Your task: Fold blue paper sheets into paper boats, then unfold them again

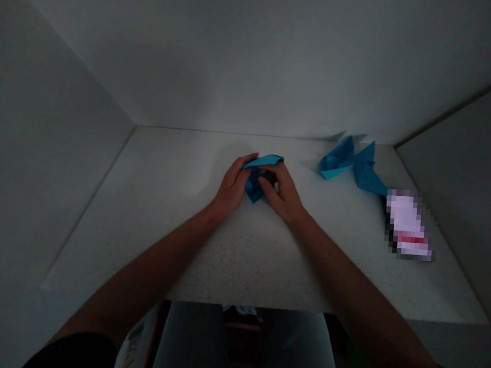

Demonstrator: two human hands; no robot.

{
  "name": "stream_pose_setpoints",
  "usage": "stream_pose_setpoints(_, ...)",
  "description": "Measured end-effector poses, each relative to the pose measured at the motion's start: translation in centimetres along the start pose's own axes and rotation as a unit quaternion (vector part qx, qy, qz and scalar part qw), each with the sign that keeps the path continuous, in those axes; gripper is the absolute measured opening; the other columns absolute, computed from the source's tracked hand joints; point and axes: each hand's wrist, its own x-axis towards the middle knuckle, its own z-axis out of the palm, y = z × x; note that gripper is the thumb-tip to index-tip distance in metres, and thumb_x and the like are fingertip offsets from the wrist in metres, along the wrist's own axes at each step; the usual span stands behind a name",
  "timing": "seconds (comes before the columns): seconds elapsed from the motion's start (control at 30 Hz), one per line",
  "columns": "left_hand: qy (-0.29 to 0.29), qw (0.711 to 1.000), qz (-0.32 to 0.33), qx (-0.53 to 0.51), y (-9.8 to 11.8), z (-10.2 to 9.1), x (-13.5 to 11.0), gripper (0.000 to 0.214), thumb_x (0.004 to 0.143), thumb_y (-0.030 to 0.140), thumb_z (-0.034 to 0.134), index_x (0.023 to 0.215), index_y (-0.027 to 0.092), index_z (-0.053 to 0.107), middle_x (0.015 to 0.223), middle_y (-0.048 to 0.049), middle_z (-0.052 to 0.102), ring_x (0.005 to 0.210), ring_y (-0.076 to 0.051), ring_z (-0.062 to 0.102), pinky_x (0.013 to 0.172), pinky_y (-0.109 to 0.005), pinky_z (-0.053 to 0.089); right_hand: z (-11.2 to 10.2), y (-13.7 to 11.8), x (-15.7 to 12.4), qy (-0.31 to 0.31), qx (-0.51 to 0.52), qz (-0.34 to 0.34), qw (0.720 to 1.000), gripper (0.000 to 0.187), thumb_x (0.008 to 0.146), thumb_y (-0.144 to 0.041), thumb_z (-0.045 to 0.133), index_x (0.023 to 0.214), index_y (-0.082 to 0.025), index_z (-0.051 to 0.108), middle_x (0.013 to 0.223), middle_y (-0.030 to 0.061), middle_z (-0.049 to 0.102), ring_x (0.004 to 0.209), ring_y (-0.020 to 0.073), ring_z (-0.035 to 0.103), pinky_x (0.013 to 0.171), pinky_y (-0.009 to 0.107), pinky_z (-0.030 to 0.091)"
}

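Between both hands is a piece of folded blue paper [255,188], held just above the middle of the table. Its upper edge shows a lighter blue strip, and a pointed corner hangs toward me. My left hand [232,184] grips the paper's left side, fingers behind and thumb in front. On the other side my right hand [284,193] has its fingers curled round the paper's right end, with the thumb near the inner folds. The fingers partly hide the folds.
Two folded blue paper shapes, one boat-like [338,158] and one pointed [368,169], stand at the back right. Beside them lies a phone-like object [408,224] with a pixelated face. Walls border the white table [152,200] at the back and both sides.
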Motion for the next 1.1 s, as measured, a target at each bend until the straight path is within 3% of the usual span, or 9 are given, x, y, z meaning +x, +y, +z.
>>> stream_pose_setpoints(0.2, 0.041, 0.996, -0.058, -0.045, 0.1, 0.0, 0.1, 0.046, 0.112, 0.066, 0.053, 0.114, 0.027, 0.077, 0.115, -0.0079, 0.081, 0.121, -0.028, 0.076, 0.111, -0.048, 0.062, -0.2, -0.3, 0.2, 0.020, -0.131, -0.060, 0.989, 0.024, 0.106, -0.031, 0.068, 0.130, -0.029, 0.068, 0.110, 0.0082, 0.064, 0.106, 0.0288, 0.064, 0.094, 0.047, 0.059)
stream_pose_setpoints(0.33, 0.089, 0.991, -0.094, -0.043, 0.2, 0.1, 0.0, 0.058, 0.108, 0.078, 0.053, 0.096, 0.024, 0.072, 0.090, -0.0056, 0.075, 0.091, -0.026, 0.074, 0.090, -0.043, 0.066, -0.4, -0.3, 0.0, 0.035, -0.185, -0.080, 0.979, 0.033, 0.104, -0.019, 0.062, 0.136, -0.030, 0.067, 0.124, 0.0111, 0.062, 0.117, 0.0297, 0.063, 0.099, 0.049, 0.058)
stream_pose_setpoints(0.5, 0.132, 0.983, -0.120, -0.041, -0.3, -0.1, 0.2, 0.064, 0.106, 0.083, 0.053, 0.088, 0.023, 0.067, 0.084, -0.0057, 0.072, 0.085, -0.026, 0.072, 0.085, -0.041, 0.064, -1.1, -0.1, 0.3, 0.055, -0.219, -0.087, 0.970, 0.046, 0.096, -0.008, 0.059, 0.137, -0.029, 0.068, 0.128, 0.0109, 0.066, 0.116, 0.0297, 0.066, 0.099, 0.048, 0.056)
stream_pose_setpoints(0.6, 0.151, 0.979, -0.129, -0.039, -0.7, -0.2, 0.3, 0.061, 0.108, 0.079, 0.051, 0.084, 0.024, 0.062, 0.079, -0.0045, 0.067, 0.081, -0.024, 0.069, 0.079, -0.038, 0.061, -1.4, 0.2, 0.5, 0.055, -0.221, -0.086, 0.970, 0.039, 0.100, -0.013, 0.060, 0.136, -0.027, 0.069, 0.126, 0.0106, 0.071, 0.118, 0.0303, 0.067, 0.098, 0.047, 0.053)
stream_pose_setpoints(0.7, 0.143, 0.979, -0.138, -0.054, -0.7, -0.2, 0.3, 0.058, 0.108, 0.076, 0.052, 0.081, 0.025, 0.057, 0.075, -0.0032, 0.063, 0.074, -0.022, 0.066, 0.072, -0.036, 0.058, -1.4, 0.3, 0.6, 0.054, -0.213, -0.063, 0.974, 0.024, 0.107, -0.032, 0.067, 0.130, -0.027, 0.071, 0.117, 0.0098, 0.075, 0.111, 0.0304, 0.069, 0.097, 0.047, 0.051)
stream_pose_setpoints(0.77, 0.131, 0.978, -0.143, -0.072, -0.3, -0.1, 0.3, 0.057, 0.107, 0.076, 0.054, 0.081, 0.025, 0.056, 0.073, -0.0028, 0.062, 0.070, -0.022, 0.065, 0.067, -0.036, 0.058, -1.4, 0.2, 0.6, 0.071, -0.189, -0.036, 0.979, 0.024, 0.107, -0.044, 0.071, 0.124, -0.028, 0.073, 0.110, 0.0083, 0.076, 0.103, 0.0297, 0.069, 0.096, 0.047, 0.050)
stream_pose_setpoints(0.87, 0.093, 0.983, -0.130, -0.095, 0.3, 0.1, 0.3, 0.055, 0.104, 0.077, 0.058, 0.088, 0.025, 0.059, 0.081, -0.0044, 0.070, 0.076, -0.023, 0.072, 0.067, -0.036, 0.062, -1.3, -0.1, 0.6, 0.105, -0.115, 0.025, 0.987, 0.024, 0.109, -0.050, 0.070, 0.121, -0.029, 0.073, 0.099, 0.0039, 0.076, 0.089, 0.0254, 0.068, 0.088, 0.043, 0.051)
stream_pose_setpoints(0.97, 0.057, 0.992, -0.069, -0.093, 0.7, 0.0, 0.5, 0.047, 0.104, 0.072, 0.063, 0.095, 0.026, 0.058, 0.114, -0.0099, 0.082, 0.105, -0.028, 0.080, 0.087, -0.044, 0.068, -1.2, -0.5, 0.6, 0.134, -0.032, 0.079, 0.987, 0.021, 0.108, -0.049, 0.072, 0.117, -0.030, 0.071, 0.087, -0.0012, 0.073, 0.075, 0.0200, 0.064, 0.075, 0.035, 0.050)
stream_pose_setpoints(1.1, 0.003, 0.996, 0.017, -0.082, 0.6, -0.2, 0.6, 0.041, 0.108, 0.063, 0.060, 0.095, 0.027, 0.048, 0.158, -0.0141, 0.071, 0.145, -0.034, 0.069, 0.115, -0.060, 0.059, -1.0, -0.9, 0.7, 0.135, 0.053, 0.123, 0.982, 0.030, 0.096, -0.046, 0.087, 0.113, -0.030, 0.070, 0.078, -0.0055, 0.071, 0.064, 0.0160, 0.058, 0.063, 0.030, 0.045)
